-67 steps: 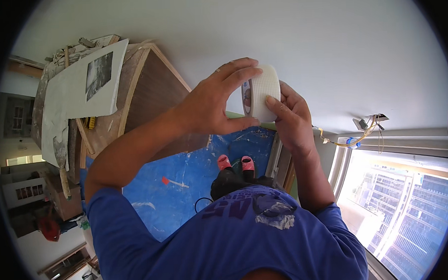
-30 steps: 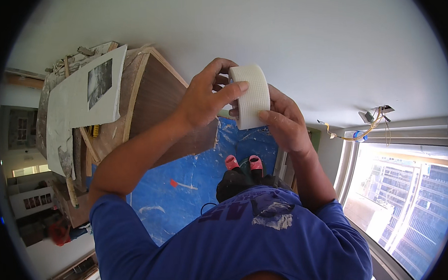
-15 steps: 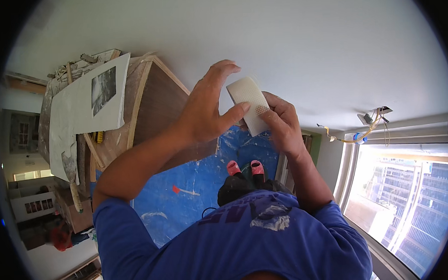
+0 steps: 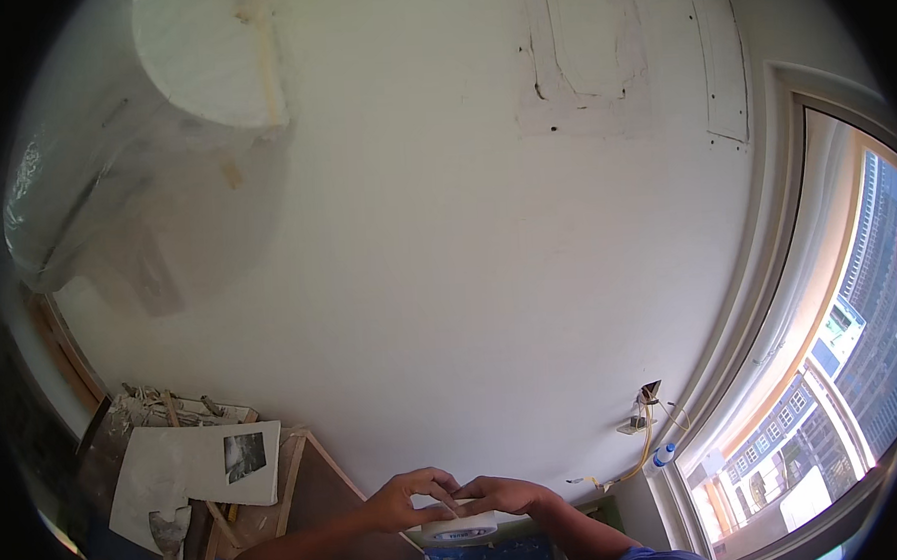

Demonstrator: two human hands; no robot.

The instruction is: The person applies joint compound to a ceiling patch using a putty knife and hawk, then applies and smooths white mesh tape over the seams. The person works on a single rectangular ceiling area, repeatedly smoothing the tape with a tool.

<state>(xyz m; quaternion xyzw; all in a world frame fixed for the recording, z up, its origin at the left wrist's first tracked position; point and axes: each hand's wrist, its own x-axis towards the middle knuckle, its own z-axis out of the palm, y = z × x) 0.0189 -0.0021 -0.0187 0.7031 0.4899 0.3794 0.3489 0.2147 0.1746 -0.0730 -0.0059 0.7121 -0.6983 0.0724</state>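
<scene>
A roll of white mesh tape (image 4: 471,524) is held low in front of me, in the lower middle of the picture, its ring side with a printed core facing me. My left hand (image 4: 414,501) is closed at the roll's upper left, thumb and fingers bent onto it. From the other side my right hand (image 4: 502,495) pinches at the roll's top edge. The fingertips of both hands meet there, and whether a loose tape end lies between them is too small to tell.
Ahead stands a pale wall (image 4: 417,251) with cut lines and cracked patches (image 4: 586,94). Plastic sheeting (image 4: 74,186) hangs upper left. A wooden cabinet (image 4: 313,506) carries a white board (image 4: 201,456) and a putty knife (image 4: 167,537). Loose wires (image 4: 644,452) stick out beside the window (image 4: 806,435).
My view has tilted up from the floor to the wall. The left hand, with fingers spread before, has closed in at the tape roll, and the roll has turned to show its ring side.
</scene>
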